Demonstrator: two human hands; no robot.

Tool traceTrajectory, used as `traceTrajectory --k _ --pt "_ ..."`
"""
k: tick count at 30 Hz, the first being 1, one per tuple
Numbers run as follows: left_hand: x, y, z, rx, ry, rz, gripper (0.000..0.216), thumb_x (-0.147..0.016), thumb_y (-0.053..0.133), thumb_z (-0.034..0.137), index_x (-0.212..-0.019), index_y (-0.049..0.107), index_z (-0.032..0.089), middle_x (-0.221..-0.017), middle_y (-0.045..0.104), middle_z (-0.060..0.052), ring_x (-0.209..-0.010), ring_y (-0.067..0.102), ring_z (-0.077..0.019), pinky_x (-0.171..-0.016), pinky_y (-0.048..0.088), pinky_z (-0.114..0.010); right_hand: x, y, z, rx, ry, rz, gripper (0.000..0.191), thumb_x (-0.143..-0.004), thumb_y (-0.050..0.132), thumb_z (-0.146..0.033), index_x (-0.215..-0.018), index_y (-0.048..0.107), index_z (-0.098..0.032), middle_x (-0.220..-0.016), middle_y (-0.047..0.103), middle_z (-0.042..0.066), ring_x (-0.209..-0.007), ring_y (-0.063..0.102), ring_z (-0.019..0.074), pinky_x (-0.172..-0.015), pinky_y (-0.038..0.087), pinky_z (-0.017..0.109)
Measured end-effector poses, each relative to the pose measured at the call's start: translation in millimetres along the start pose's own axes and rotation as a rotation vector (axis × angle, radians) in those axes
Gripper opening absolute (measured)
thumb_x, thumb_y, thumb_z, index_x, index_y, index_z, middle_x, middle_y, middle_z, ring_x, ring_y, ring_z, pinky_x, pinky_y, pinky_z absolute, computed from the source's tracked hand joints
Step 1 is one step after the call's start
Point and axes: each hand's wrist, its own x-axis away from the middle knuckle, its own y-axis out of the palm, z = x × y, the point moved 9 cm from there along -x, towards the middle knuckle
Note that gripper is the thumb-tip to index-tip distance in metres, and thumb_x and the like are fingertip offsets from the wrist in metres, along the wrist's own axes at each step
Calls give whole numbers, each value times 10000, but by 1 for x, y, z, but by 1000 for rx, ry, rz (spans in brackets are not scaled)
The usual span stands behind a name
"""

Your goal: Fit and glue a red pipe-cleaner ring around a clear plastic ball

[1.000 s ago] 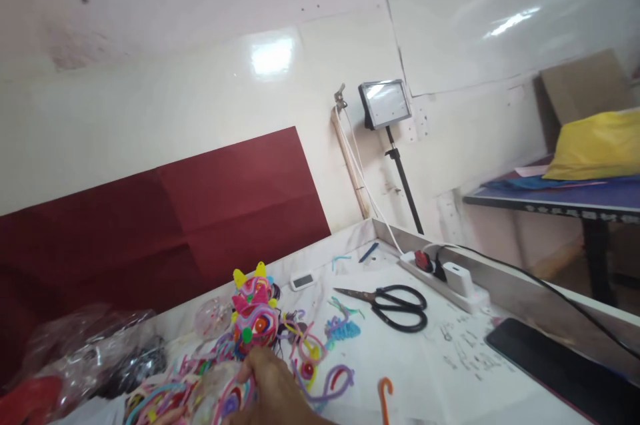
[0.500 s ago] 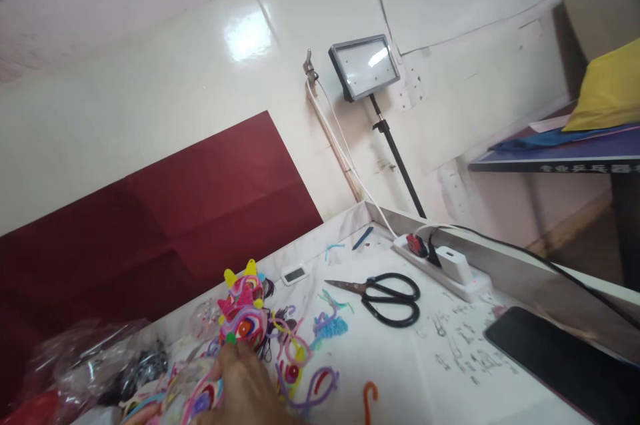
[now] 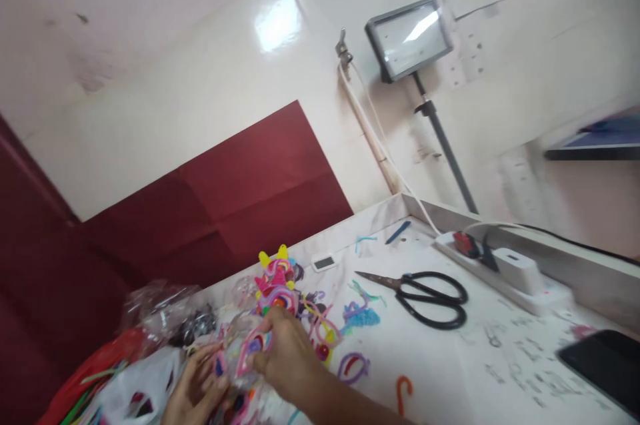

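My right hand [image 3: 290, 353] reaches in from the lower right, with thumb and fingers closed on a coiled pipe-cleaner piece [image 3: 254, 346] in pink, white and purple. To its left, my left hand [image 3: 197, 385] has its fingers curled round a small pink and dark-blue pipe-cleaner piece [image 3: 219, 363]. Clear plastic wrapping [image 3: 235, 328] shows between the hands. Just beyond my right hand lie colourful coiled pipe-cleaner shapes [image 3: 277, 281] with yellow ear-like tips. Pipe-cleaner loops [image 3: 353, 366] and an orange hook-shaped pipe cleaner [image 3: 403, 393] rest on the white table [image 3: 440, 378].
Black-handled scissors [image 3: 425, 298] lie right of the loops. Behind are a small white display device [image 3: 324, 263] and a blue stick [image 3: 398, 232]. A power strip [image 3: 505, 275] and phone [image 3: 603, 368] sit at right. Plastic bags [image 3: 137, 381] crowd the left; a lamp [image 3: 411, 38] stands behind.
My view has swung left and down, so the table items appear further right. My left hand has come clearly into view. My right hand still grips the coiled piece.
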Motion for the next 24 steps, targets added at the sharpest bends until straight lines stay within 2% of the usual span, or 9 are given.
traceTrajectory --k 1,3,8,12,16,19,24 --pt "1 6 0 24 -18 -50 569 -499 855 460 -973 630 240 -995 722 -79 -934 678 -324 -564 560 -294 -1 0 1 1 -5 0 313 -629 652 -135 -931 589 -188 -982 636 82 -952 604 255 -830 451 347" --pt "1 8 2 43 -11 -55 543 -569 816 479 -1012 602 249 -979 715 -58 -804 691 -264 -533 542 -282 -3 -1 4 2 -9 -4 281 -629 643 -140 -894 573 -200 -913 620 51 -882 593 233 -773 445 320" --pt "6 24 -1 40 -45 -252 500 -660 773 443 -1048 527 245 -773 640 24 -618 617 -163 -548 510 -273 -7 -1 12 27 -7 -6 244 -632 664 -171 -837 540 -217 -744 549 -17 -729 535 189 -689 400 289" --pt "10 24 -5 -10 -52 -273 482 -713 712 466 -1086 509 238 -859 639 -2 -708 634 -181 -643 526 -308 -6 3 19 19 -13 -12 215 -638 652 -184 -801 519 -229 -657 508 -57 -626 489 154 -599 355 251" --pt "12 23 -8 -70 33 -282 404 -789 631 392 -1127 494 219 -996 645 -43 -765 638 -184 -661 513 -304 -4 7 23 15 -18 -18 202 -643 644 -227 -779 495 -235 -612 457 -74 -562 429 137 -555 323 245" --pt "13 23 -11 -163 83 -279 371 -813 575 345 -1146 487 207 -916 657 -33 -733 635 -194 -627 498 -302 -3 10 26 -2 -30 -42 206 -661 643 -276 -787 487 -235 -595 439 -81 -518 405 126 -516 317 239" --pt "13 26 -10 -196 107 -286 385 -806 569 284 -1172 488 195 -850 676 -25 -800 648 -219 -700 485 -318 -5 12 34 -36 -44 -44 238 -688 661 -347 -796 484 -231 -678 543 -46 -520 463 120 -495 356 233"
